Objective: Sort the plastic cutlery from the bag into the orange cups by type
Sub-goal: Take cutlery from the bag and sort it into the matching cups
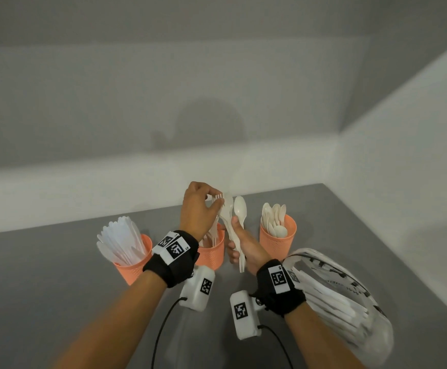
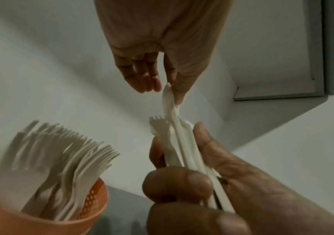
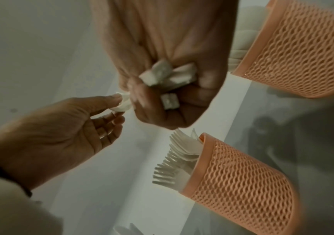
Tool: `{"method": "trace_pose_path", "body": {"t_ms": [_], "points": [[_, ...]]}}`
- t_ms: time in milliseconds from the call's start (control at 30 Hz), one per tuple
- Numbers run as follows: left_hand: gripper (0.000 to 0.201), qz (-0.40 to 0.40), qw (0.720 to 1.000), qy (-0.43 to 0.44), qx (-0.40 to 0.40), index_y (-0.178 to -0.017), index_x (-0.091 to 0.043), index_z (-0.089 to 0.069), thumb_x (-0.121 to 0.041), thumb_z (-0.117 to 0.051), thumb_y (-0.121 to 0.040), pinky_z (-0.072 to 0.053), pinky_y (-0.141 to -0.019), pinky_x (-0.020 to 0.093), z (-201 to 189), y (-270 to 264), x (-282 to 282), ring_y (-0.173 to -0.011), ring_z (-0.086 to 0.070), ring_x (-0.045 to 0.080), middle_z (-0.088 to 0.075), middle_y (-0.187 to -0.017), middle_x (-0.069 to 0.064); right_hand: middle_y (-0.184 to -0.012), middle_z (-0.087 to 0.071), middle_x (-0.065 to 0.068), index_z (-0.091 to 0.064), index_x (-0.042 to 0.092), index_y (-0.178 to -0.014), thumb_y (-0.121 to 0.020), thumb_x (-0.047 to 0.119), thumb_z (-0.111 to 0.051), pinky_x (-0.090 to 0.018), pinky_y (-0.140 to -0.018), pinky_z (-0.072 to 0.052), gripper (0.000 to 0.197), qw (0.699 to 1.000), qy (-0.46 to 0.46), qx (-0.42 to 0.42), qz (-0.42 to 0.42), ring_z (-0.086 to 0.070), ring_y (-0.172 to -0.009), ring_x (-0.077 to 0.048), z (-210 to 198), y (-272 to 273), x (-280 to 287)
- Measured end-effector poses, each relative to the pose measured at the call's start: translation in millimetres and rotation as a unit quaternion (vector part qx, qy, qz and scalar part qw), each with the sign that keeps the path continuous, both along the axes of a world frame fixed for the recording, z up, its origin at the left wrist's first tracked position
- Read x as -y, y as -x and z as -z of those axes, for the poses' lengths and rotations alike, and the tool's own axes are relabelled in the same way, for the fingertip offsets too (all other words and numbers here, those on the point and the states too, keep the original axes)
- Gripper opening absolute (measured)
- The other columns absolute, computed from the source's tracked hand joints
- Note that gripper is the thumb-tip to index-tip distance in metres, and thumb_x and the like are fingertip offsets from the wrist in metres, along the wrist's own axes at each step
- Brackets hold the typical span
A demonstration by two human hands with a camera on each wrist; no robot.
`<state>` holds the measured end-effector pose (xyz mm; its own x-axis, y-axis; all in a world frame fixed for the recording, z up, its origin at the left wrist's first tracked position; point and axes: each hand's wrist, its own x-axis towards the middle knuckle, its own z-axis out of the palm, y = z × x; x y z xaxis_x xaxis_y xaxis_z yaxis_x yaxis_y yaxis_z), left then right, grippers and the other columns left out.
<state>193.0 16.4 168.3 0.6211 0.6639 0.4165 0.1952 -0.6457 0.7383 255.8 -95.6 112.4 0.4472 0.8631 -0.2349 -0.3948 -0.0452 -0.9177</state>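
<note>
My right hand (image 1: 237, 239) grips a bunch of white plastic cutlery (image 1: 230, 225) upright by the handles; a spoon (image 1: 240, 209) and a fork head (image 2: 159, 123) stick out of it. My left hand (image 1: 213, 200) pinches the top of one piece (image 2: 167, 95) in the bunch between thumb and forefinger; I cannot tell its type. Both hands hover over the middle orange cup (image 1: 213, 255), which holds forks (image 2: 65, 155). The left cup (image 1: 134, 265) holds knives and the right cup (image 1: 278, 239) holds spoons. The plastic bag (image 1: 350, 296), with more cutlery inside, lies to the right.
The cups stand in a row on a grey table (image 1: 57, 275) close to a white wall (image 1: 110, 115). The bag fills the table's right side by my right forearm. Camera cables trail from both wrists toward the near edge.
</note>
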Motion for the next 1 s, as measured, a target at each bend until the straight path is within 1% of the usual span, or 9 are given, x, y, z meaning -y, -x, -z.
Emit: {"method": "trace_pose_path", "body": {"t_ms": [200,300,367,433,567,667,800,867,1000], "points": [[0.014,-0.051,0.992,0.080,0.086,-0.096,-0.011,-0.059,-0.010,-0.064,-0.083,-0.037,-0.064,0.008,11.7,6.5,16.6,-0.078,-0.049,0.015,-0.048,-0.099,0.001,-0.043,-0.038,0.006,-0.050,0.014,-0.070,-0.093,0.054,-0.035,-0.016,-0.034,-0.028,0.048,0.999,0.012,0.032,0.037,-0.032,-0.031,-0.005,2.3,0.3,-6.0],[0.013,-0.049,0.985,0.113,0.118,-0.094,-0.016,-0.050,-0.009,-0.059,-0.087,-0.041,-0.062,0.009,18.8,9.0,19.3,-0.074,-0.051,0.010,-0.054,-0.091,-0.001,-0.039,-0.044,0.007,-0.055,0.015,-0.075,-0.097,0.045,-0.035,-0.016,-0.035,-0.033,0.042,0.997,0.016,0.046,0.060,-0.039,-0.032,-0.005,4.9,1.6,-4.9],[0.010,-0.026,0.977,0.155,0.146,-0.094,-0.016,-0.044,-0.008,-0.051,-0.092,-0.047,-0.066,0.019,18.0,11.0,18.2,-0.071,-0.058,0.011,-0.059,-0.081,-0.005,-0.041,-0.051,0.008,-0.056,0.018,-0.085,-0.098,0.043,-0.035,-0.018,-0.039,-0.039,0.036,0.995,0.021,0.050,0.084,-0.046,-0.036,-0.005,6.3,-1.4,-3.9],[0.015,-0.002,0.957,0.220,0.191,-0.090,-0.021,-0.040,-0.008,-0.044,-0.095,-0.053,-0.066,0.028,12.4,13.4,15.2,-0.064,-0.064,0.016,-0.064,-0.077,0.002,-0.041,-0.047,0.009,-0.053,0.018,-0.091,-0.098,0.043,-0.034,-0.018,-0.040,-0.039,0.032,0.995,0.004,0.012,0.102,-0.045,-0.036,-0.005,6.0,-6.5,-3.2],[0.009,-0.034,0.915,0.305,0.262,-0.100,-0.014,-0.040,-0.006,-0.042,-0.095,-0.051,-0.048,0.020,-2.8,16.3,4.1,-0.046,-0.060,0.008,-0.058,-0.072,0.006,-0.039,-0.033,0.009,-0.049,0.017,-0.091,-0.098,0.045,-0.029,-0.014,-0.030,-0.026,0.035,0.984,-0.062,-0.148,0.082,-0.029,-0.029,-0.002,4.0,-13.3,1.5],[0.008,-0.050,0.921,0.304,0.239,-0.098,-0.013,-0.047,-0.007,-0.045,-0.094,-0.042,-0.040,0.019,-1.0,13.8,-3.0,-0.038,-0.048,0.001,-0.050,-0.069,0.003,-0.040,-0.035,0.008,-0.049,0.016,-0.091,-0.094,0.046,-0.034,-0.013,-0.028,-0.026,0.034,0.962,-0.116,-0.245,0.043,-0.031,-0.027,-0.002,4.7,-14.2,5.0],[0.019,-0.031,0.955,0.270,0.118,-0.072,-0.018,-0.054,-0.023,-0.055,-0.090,-0.038,-0.060,0.029,7.1,10.2,3.0,-0.053,-0.044,0.011,-0.049,-0.065,0.000,-0.042,-0.043,0.003,-0.065,0.011,-0.090,-0.069,0.038,-0.076,-0.017,-0.028,-0.035,0.036,0.922,-0.190,-0.330,-0.069,-0.032,-0.029,-0.004,9.0,-14.7,4.0],[0.029,-0.008,0.955,0.288,0.066,-0.065,-0.017,-0.051,-0.032,-0.058,-0.088,-0.037,-0.057,0.027,7.4,9.0,10.9,-0.052,-0.042,0.013,-0.050,-0.063,0.000,-0.041,-0.044,0.003,-0.067,0.011,-0.088,-0.066,0.040,-0.079,-0.016,-0.028,-0.036,0.039,0.918,-0.200,-0.326,-0.103,-0.025,-0.031,-0.004,6.2,-12.3,2.7],[0.026,0.033,0.947,0.318,0.024,-0.067,-0.019,-0.058,-0.035,-0.059,-0.087,-0.032,-0.045,0.018,7.4,3.7,19.7,-0.043,-0.042,0.005,-0.056,-0.057,-0.007,-0.039,-0.045,0.004,-0.068,0.013,-0.088,-0.066,0.046,-0.077,-0.013,-0.027,-0.034,0.041,0.913,-0.203,-0.318,-0.157,-0.026,-0.027,-0.005,2.6,-6.6,1.6]]}}
